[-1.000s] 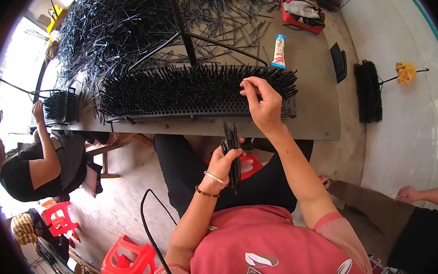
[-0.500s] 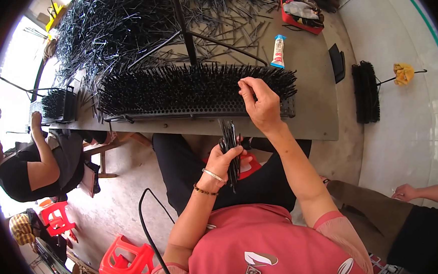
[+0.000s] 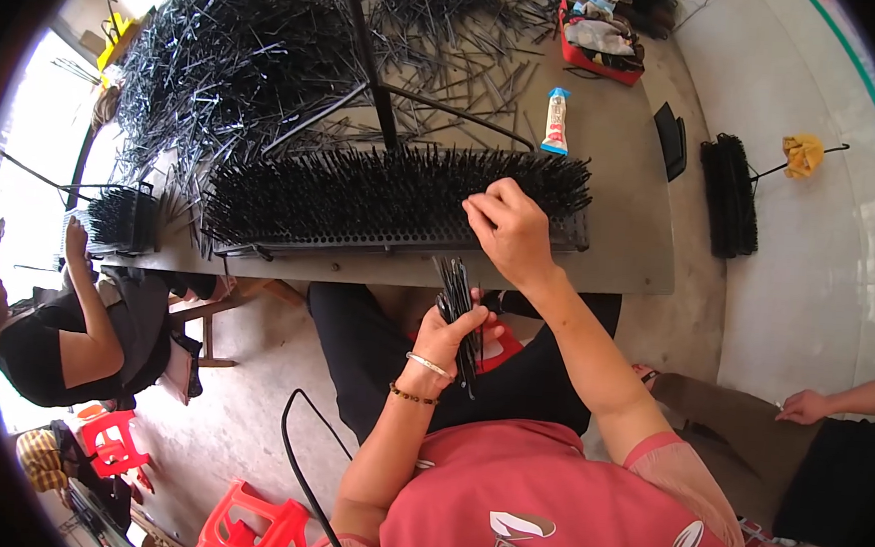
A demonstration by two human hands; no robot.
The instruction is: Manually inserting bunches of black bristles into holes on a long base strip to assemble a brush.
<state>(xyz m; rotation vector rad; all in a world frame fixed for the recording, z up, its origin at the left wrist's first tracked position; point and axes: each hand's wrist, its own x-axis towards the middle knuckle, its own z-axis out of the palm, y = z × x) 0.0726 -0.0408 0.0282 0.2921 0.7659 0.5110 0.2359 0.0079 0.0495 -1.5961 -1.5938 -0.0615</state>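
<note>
My left hand [image 3: 446,336] is closed round a bundle of thin black rods [image 3: 455,281], held roughly upright in front of the table edge. Above the right part of a long black perforated rack [image 3: 359,241], my right hand [image 3: 510,236] has its thumb and fingers pinched together. Whatever is between those fingertips is too small and dark to make out. Densely packed black rods [image 3: 352,193] stand up from the rack's holes, with a strip of bare holes along its near side.
A large heap of loose rods [image 3: 240,61] covers the table's far left. A metal frame [image 3: 380,100] rises behind the rack. Beyond are a wrapped packet [image 3: 556,120] and a red tray [image 3: 610,72]. Co-workers sit left and right; a red stool [image 3: 252,528] stands behind left.
My right hand has drawn slightly nearer and left over the rack, its fingers still pinched. The left hand keeps its bundle. The whole view has shifted slightly; a co-worker's hand now shows at lower right.
</note>
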